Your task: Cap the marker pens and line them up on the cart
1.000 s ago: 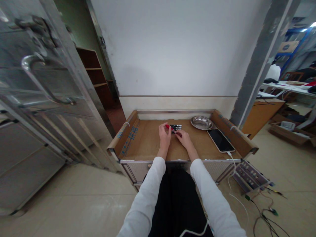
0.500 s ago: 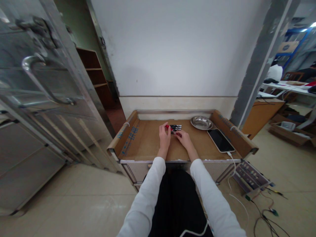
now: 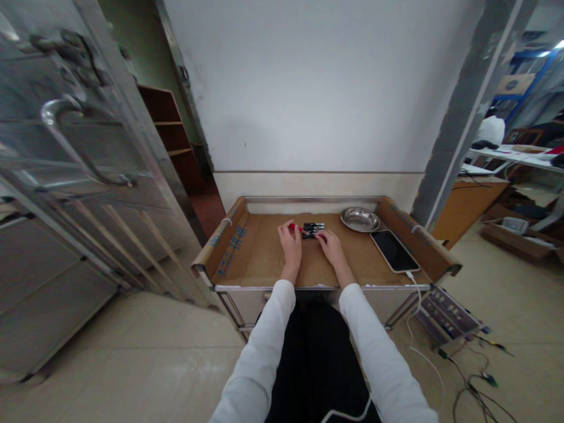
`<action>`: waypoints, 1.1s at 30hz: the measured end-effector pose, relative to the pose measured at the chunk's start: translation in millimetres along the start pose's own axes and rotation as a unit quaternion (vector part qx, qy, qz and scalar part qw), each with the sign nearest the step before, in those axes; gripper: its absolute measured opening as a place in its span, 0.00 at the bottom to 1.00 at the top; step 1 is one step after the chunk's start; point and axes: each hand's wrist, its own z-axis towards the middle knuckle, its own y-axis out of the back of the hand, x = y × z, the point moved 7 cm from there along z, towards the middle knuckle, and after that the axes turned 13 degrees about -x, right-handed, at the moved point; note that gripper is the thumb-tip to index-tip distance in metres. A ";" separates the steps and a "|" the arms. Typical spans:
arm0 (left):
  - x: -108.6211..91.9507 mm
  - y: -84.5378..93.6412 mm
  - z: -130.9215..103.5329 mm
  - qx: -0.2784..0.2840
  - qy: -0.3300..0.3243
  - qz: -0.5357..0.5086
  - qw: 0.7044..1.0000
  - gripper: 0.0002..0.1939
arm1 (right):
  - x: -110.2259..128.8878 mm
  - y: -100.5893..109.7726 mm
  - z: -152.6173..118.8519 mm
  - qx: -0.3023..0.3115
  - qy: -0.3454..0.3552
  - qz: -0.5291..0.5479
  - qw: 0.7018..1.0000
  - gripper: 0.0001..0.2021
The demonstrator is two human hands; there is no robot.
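A cluster of short, slim black-and-silver pieces (image 3: pixel 314 227) lies on the cardboard-lined top of the cart (image 3: pixel 259 258), between my two hands. Their exact kind is too small to make out. Just left of them, my left hand (image 3: pixel 291 247) has its fingers closed about a small red object (image 3: pixel 295 227), which is partly hidden by the fingers. At the right end of the cluster, my right hand (image 3: pixel 330 245) is pinched low by the nearest pieces. What its fingertips hold is hidden.
A round metal dish (image 3: pixel 359 219) stands at the back right of the cart. In front of it lies a phone (image 3: pixel 395 251) with a white cable (image 3: pixel 416 299) hanging over the edge. Raised sides enclose the top. A metal door (image 3: pixel 88 141) is at left; an electrical box (image 3: pixel 449 317) sits on the floor.
My left hand has shifted slightly left with the red object, opening a gap to my right hand. My right hand has moved a little right and up. More of the black pieces shows.
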 end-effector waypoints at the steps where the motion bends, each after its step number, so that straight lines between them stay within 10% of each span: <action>1: 2.5 0.4 0.1 -0.005 0.007 0.004 1.000 0.09 | -1.1 1.9 0.4 -0.010 -0.004 -0.006 1.000 0.12; 4: 8.2 -4.6 -1.8 0.020 0.021 -0.003 1.000 0.07 | -5.0 7.3 1.1 -0.036 -0.015 -0.026 0.999 0.14; 12: 10.6 -41.0 -29.3 0.307 0.046 -0.032 0.950 0.06 | -8.7 16.3 1.6 -0.082 -0.027 -0.072 0.994 0.18; 27: 15.1 -31.8 -20.7 0.190 -0.015 0.046 0.981 0.03 | -8.6 12.7 0.8 -0.062 -0.015 -0.073 0.995 0.17; 33: 5.5 -36.1 -22.5 0.239 -0.006 -0.033 0.971 0.07 | -1.7 4.6 -0.1 -0.009 0.017 -0.077 0.997 0.13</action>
